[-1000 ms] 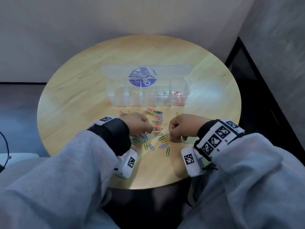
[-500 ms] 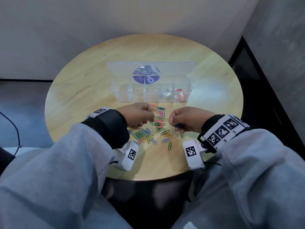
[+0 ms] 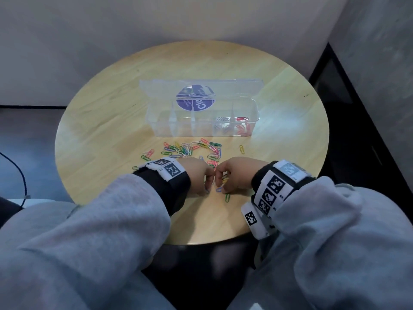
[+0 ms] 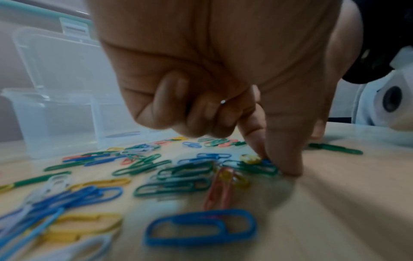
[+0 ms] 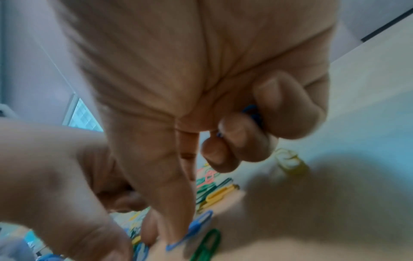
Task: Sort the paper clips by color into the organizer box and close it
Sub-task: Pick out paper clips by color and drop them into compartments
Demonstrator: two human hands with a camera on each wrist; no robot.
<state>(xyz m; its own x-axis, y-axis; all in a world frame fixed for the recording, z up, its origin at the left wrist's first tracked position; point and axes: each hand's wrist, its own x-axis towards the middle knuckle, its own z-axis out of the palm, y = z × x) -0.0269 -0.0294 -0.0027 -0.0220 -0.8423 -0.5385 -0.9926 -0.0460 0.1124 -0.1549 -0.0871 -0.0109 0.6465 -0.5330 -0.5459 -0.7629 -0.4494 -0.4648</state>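
Observation:
The clear organizer box (image 3: 202,127) stands on the round table with its lid (image 3: 201,89) open behind it. Its rightmost compartment holds red clips (image 3: 242,128); the one beside it holds pale clips (image 3: 221,126). Loose coloured paper clips (image 3: 192,149) lie in front of the box. My left hand (image 3: 209,186) has three fingers curled; its thumb and index finger (image 4: 257,141) press down on a blue clip (image 4: 267,163) on the table. My right hand (image 3: 220,186) keeps blue clips (image 5: 252,113) in its curled fingers and pinches another blue clip (image 5: 196,227).
A single yellow clip (image 3: 242,149) lies apart on the right, and a green one (image 3: 227,197) lies just in front of my right hand. The wooden table (image 3: 107,130) ends close behind my wrists. A dark cable (image 3: 21,175) hangs at the left.
Both hands have come closer together and moved down to the near side of the pile, fingertips on the table.

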